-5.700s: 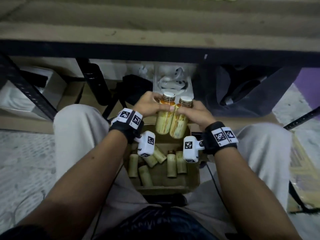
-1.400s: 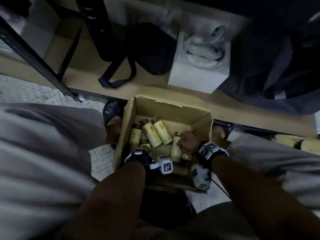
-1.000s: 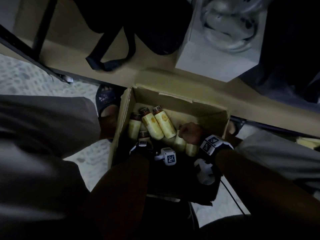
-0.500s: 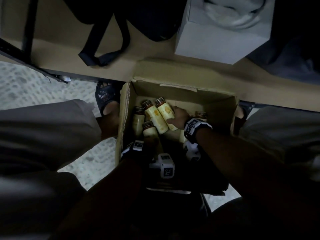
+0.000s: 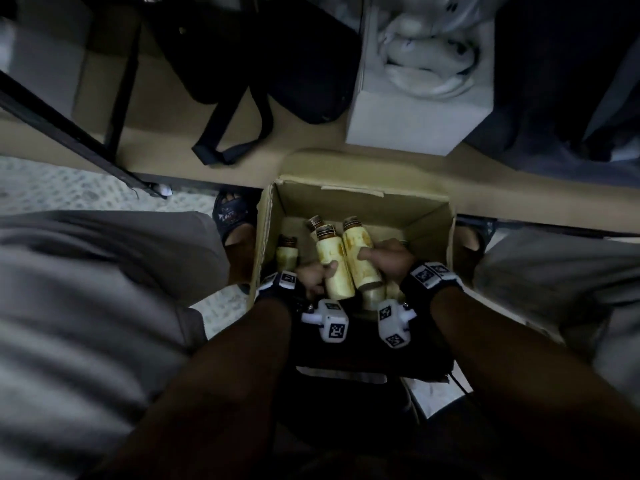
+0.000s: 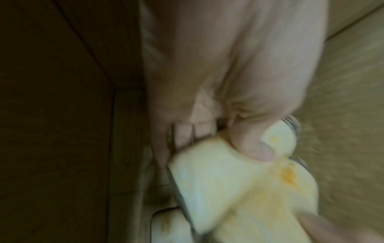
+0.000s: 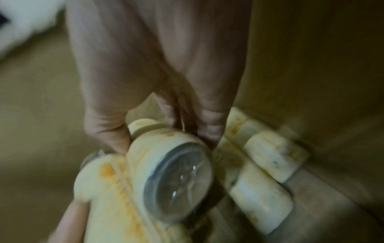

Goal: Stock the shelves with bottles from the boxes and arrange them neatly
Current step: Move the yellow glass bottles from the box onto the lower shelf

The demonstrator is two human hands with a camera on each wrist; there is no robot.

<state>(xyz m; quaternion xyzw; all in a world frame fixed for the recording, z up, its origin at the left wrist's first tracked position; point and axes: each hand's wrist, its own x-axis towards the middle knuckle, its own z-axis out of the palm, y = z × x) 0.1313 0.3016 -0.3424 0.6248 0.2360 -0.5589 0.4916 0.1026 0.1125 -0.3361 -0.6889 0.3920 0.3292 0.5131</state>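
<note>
Gripping one bottle (image 5: 335, 263) in left hand (image 5: 313, 277), another bottle (image 5: 360, 259) in right hand (image 5: 391, 261), lifting from box (image 5: 433, 216); more bottles remaining, shelving pending.

You held pale yellow bottles (image 5: 334, 261) with orange marks and dark brown caps, and the box (image 5: 360, 206) around them was plain brown cardboard. Your wrist bands (image 5: 420, 282) were black with white blocks that had black square patterns on them. Your trousers (image 5: 86, 289) were light grey, the bag (image 5: 304, 64) on the shelf was black, and the floor (image 5: 52, 188) was grey with speckles.
</note>
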